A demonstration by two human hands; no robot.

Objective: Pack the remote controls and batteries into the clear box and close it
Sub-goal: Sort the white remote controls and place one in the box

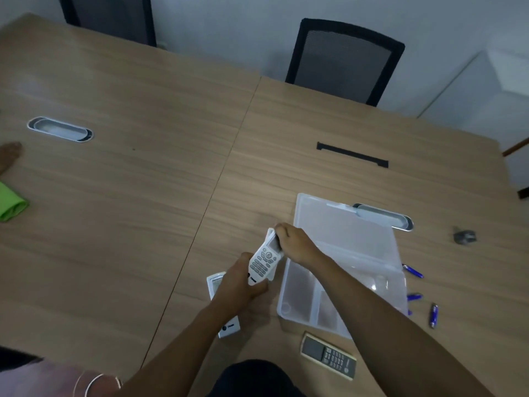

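I hold a white remote control point(262, 263) tilted up above the table, just left of the clear box point(297, 296). My right hand point(294, 243) grips its top end and my left hand point(239, 285) grips its bottom end. The box is open, with its lid point(346, 230) lying flat behind it. A second white remote point(227, 328) lies under my left forearm, mostly hidden. A grey and beige remote point(329, 356) lies in front of the box. Several blue batteries point(433, 315) are scattered to the box's right.
A small grey object point(464, 237) sits at the far right. Cable grommets point(60, 129) are set in the table. Another person's hand point(10, 156) and a green cloth point(11, 202) are at the left edge. Black chairs point(343, 58) stand behind the table.
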